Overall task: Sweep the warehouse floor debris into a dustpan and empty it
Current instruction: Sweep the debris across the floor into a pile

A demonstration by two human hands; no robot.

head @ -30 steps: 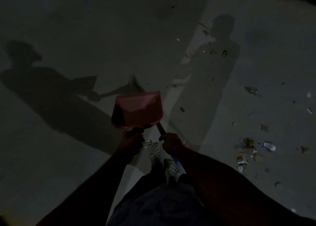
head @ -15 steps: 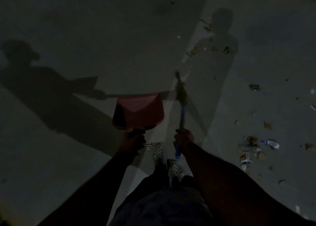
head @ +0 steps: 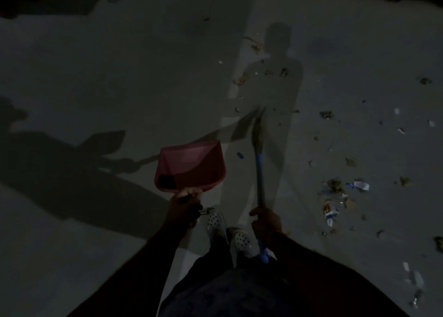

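Your left hand: fingers curled round the handle of the red dustpan, as half a second ago; the pan is held off the floor ahead of your left shoe, mouth facing away from you.

Your right hand: fingers wrapped round the blue broom handle. The handle now reaches further forward than before, and the broom head, dim and blurred, lies well ahead of the pan's right edge rather than beside it.

Debris pile: paper scraps and brown bits on the floor to your right, apart from the broom, its place unchanged. More scraps lie scattered ahead, near your shadow.

Small blue scrap: on the floor between pan and handle.
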